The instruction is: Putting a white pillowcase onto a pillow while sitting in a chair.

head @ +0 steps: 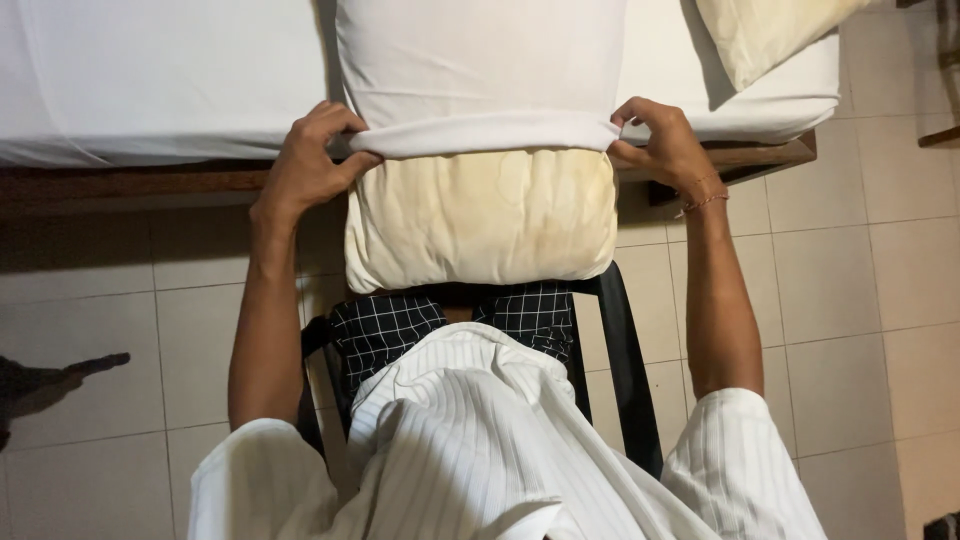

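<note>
Shirt (480, 440) lowest in frame; above, left hand (305, 165) and right hand (665, 145) pinch the case (480, 135) hem, stretching it over the pillow (480, 220).

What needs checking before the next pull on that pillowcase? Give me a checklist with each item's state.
1. Left hand grips the pillowcase hem: ok, fingers pinch the left corner of the opening.
2. Right hand grips the hem: ok, it pinches the right corner.
3. White pillowcase hem level across the pillow: ok, the edge runs nearly straight between both hands.
4. Stained pillow fully covered: not ok, its near half is bare.
5. Pillow supported: ok, its near end rests on the lap, the far end on the bed.
6. Pillow corners seated inside the case: cannot tell, hidden by fabric.
</note>
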